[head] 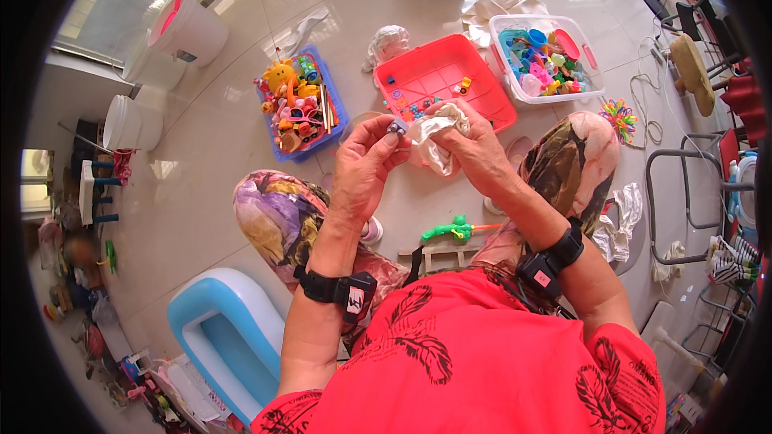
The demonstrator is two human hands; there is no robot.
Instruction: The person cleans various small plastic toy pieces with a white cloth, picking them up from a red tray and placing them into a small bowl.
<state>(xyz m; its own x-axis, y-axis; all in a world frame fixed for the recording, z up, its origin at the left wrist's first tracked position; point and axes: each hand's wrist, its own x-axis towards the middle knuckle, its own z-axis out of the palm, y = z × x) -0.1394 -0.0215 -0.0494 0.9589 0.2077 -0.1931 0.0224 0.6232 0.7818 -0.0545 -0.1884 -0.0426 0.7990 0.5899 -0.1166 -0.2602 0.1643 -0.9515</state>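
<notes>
Between the thumb and fingers of my left hand [367, 163] is a small grey-purple toy building brick [397, 126], its studs showing. My right hand [476, 147] grips a crumpled white cloth [439, 135] just to the right of the brick, apart from it. Beyond both hands lies a red plastic tray [443, 69]. Several small toy pieces are scattered in it, among them a yellow toy vehicle [463, 85] and some blue bricks [416, 111]. My hands hide the tray's near edge in part.
A blue basket [336, 102] of mixed toys stands left of the tray, a white bin [546, 98] of toys to its right. A green toy [451, 229] lies between my legs. An inflatable pool [232, 313] is at lower left, a metal chair frame [651, 193] at right.
</notes>
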